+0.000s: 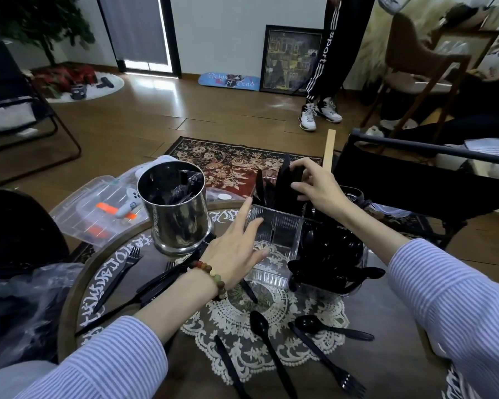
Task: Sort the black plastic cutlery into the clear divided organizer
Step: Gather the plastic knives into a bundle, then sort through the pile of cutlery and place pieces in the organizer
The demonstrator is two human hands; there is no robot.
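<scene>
The clear divided organizer (274, 228) stands on the round table. Its near left compartment holds nothing; black spoons (329, 249) fill the right one, and knives (264, 187) stand in the far part. My left hand (236, 243) rests open against the organizer's left wall, fingers straight. My right hand (314, 185) grips a bundle of black cutlery (288, 177) upright over the far compartment. Loose forks (121, 276), a spoon (261, 326), a knife (228, 367) and another fork (329, 364) lie on the table.
A steel canister (176, 208) with crumpled plastic stands left of the organizer. Clear lidded boxes (95, 208) sit behind it. A black plastic bag (20, 306) lies at the left edge. A person's legs (323, 82) stand on the floor beyond; a chair (415, 174) is to the right.
</scene>
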